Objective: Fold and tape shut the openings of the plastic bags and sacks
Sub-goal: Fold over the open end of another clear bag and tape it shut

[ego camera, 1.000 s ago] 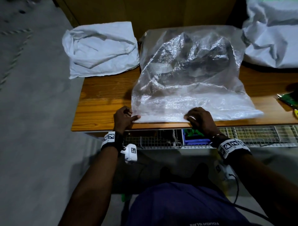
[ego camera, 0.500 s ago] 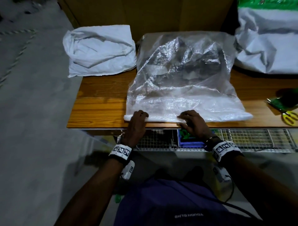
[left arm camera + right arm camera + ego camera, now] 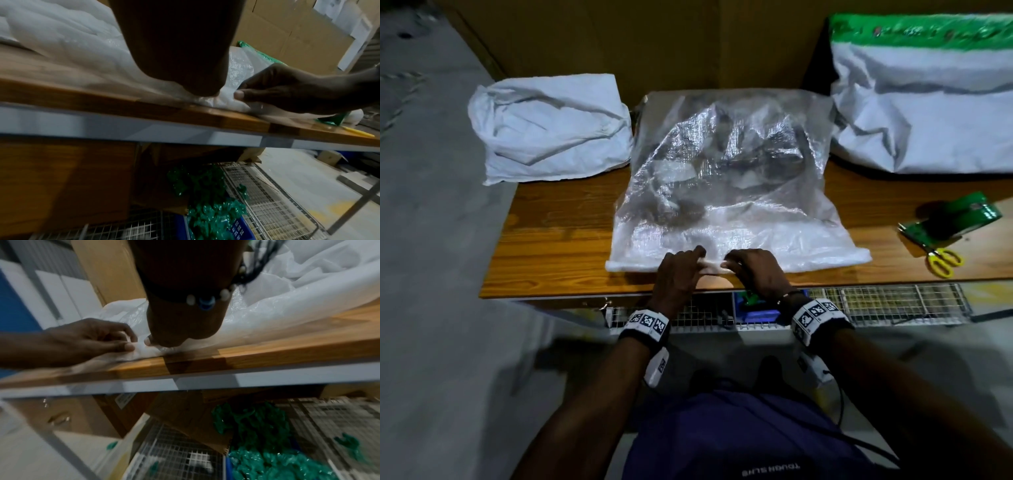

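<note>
Both hands pinching the rolled mouth of the clear woven sack at the bench's front edge

Left hand (image 3: 677, 274) and right hand (image 3: 755, 272) pinch the folded hem (image 3: 710, 269) of the clear woven sack (image 3: 722, 178), thumbs under, fingers over. Looks light, crinkly and springy, likely to unroll if released, so grip the rolled hem itself. Dark contents are unreadable through the weave. Tape roll (image 3: 950, 219) and yellow scissors (image 3: 943, 262) wait by the right edge.

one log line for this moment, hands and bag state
step: folding opening | left hand: pinches folded edge | right hand: pinches folded edge | clear sack: on table, untaped
</note>
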`<state>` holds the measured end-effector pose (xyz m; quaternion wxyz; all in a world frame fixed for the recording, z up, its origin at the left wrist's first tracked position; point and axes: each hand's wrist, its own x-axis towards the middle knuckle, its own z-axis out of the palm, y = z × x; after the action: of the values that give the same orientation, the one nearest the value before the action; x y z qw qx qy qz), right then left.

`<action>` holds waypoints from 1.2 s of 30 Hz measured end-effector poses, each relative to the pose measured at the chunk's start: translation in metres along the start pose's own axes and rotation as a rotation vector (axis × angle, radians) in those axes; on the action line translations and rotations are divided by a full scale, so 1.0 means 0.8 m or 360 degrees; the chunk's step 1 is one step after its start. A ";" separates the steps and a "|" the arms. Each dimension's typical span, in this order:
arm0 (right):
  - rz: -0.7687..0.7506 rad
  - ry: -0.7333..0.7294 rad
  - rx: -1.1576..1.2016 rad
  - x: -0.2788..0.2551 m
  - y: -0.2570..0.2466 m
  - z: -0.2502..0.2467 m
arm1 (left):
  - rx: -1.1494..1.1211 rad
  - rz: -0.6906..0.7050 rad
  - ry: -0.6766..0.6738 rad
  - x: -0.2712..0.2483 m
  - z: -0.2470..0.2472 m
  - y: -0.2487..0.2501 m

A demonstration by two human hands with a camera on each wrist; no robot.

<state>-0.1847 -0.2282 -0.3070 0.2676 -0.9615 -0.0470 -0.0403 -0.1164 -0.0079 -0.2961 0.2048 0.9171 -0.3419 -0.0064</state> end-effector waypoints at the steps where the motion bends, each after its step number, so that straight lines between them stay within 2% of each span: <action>1: -0.0019 -0.0013 0.0021 0.000 0.004 -0.004 | -0.0030 -0.0060 0.0000 0.003 -0.001 0.003; 5: -0.0129 0.0073 -0.0142 -0.004 0.028 -0.023 | 0.0013 -0.0181 0.0014 0.013 0.002 0.006; 7: 0.0016 0.0074 -0.0192 -0.006 0.040 -0.036 | 0.0042 -0.0325 0.0058 0.020 0.003 0.001; 10: 0.0160 -0.0053 -0.0104 0.001 0.049 -0.041 | -0.0020 -0.0527 0.0061 0.026 0.004 -0.014; 12: 0.0201 -0.0083 -0.0012 0.008 0.052 -0.042 | -0.0138 -0.0480 0.0045 0.024 0.002 -0.027; 14: 0.0228 -0.0087 0.0062 0.012 0.058 -0.043 | -0.0257 -0.0312 0.0008 0.017 -0.009 -0.042; 16: 0.0201 -0.0070 0.0083 0.010 0.061 -0.042 | -0.0195 -0.0214 0.0050 0.005 -0.027 -0.065; 19: 0.0137 0.0056 0.0151 0.007 0.066 -0.035 | 0.0096 -0.0259 0.0065 -0.015 -0.047 -0.096; 21: 0.0134 0.0102 0.0179 0.010 0.070 -0.033 | 0.0089 -0.0262 0.0058 -0.021 -0.047 -0.102; 24: 0.0168 0.0082 0.0158 0.015 0.070 -0.031 | -0.0078 -0.0440 0.0104 -0.016 -0.042 -0.103; 28: 0.0227 0.0130 0.0094 0.014 0.059 -0.029 | 0.0233 -0.0524 0.0008 -0.017 -0.030 -0.108; 30: 0.0265 0.0157 0.0083 0.014 0.056 -0.029 | 0.0340 -0.0497 -0.0057 -0.018 -0.022 -0.109; 36: 0.0295 0.0147 -0.0042 0.019 0.058 -0.033 | 0.0257 -0.0359 -0.0160 -0.020 -0.016 -0.131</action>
<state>-0.1655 -0.2806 -0.3063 0.2594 -0.9623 0.0553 -0.0604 -0.0609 0.0787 -0.3261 0.1109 0.9618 -0.2457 -0.0478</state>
